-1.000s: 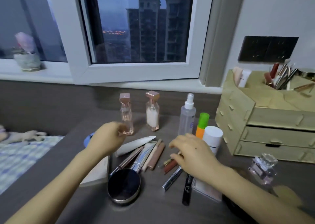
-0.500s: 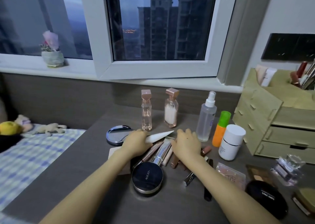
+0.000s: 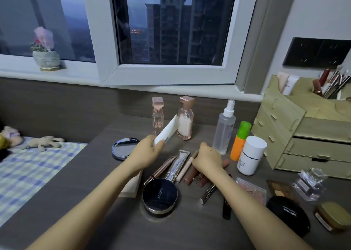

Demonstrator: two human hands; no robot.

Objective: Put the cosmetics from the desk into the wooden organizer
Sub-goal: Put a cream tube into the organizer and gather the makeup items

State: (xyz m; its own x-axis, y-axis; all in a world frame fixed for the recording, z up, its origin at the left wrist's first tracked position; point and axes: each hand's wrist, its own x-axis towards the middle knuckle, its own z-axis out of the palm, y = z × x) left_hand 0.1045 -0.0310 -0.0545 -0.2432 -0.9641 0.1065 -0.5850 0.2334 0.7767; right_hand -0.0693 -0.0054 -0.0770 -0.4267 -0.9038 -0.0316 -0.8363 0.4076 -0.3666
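Note:
My left hand [image 3: 147,152] grips a white tube [image 3: 167,130] and holds it tilted above the desk, in front of two pink perfume bottles [image 3: 157,115]. Fingers curled, my right hand [image 3: 208,158] rests on a cluster of lip tubes [image 3: 191,175] and a beige concealer stick [image 3: 185,169]; whether it grips one I cannot tell. A silver tube [image 3: 177,166] and a black cushion compact [image 3: 160,194] lie between my arms. The wooden organizer [image 3: 296,135] stands at the right with brushes and lipsticks [image 3: 331,85] in its top.
A clear spray bottle [image 3: 225,128], an orange bottle [image 3: 239,141] and a white bottle [image 3: 250,155] stand near the organizer. Palettes [image 3: 251,191], a black compact [image 3: 288,214], a glass perfume bottle [image 3: 308,184] and a gold case [image 3: 332,215] lie at right. A round mirror compact [image 3: 123,147] lies left.
My left hand has lifted the white tube off the desk and tilted it upward. My right hand has shifted slightly right over the lip tubes. The view has moved closer.

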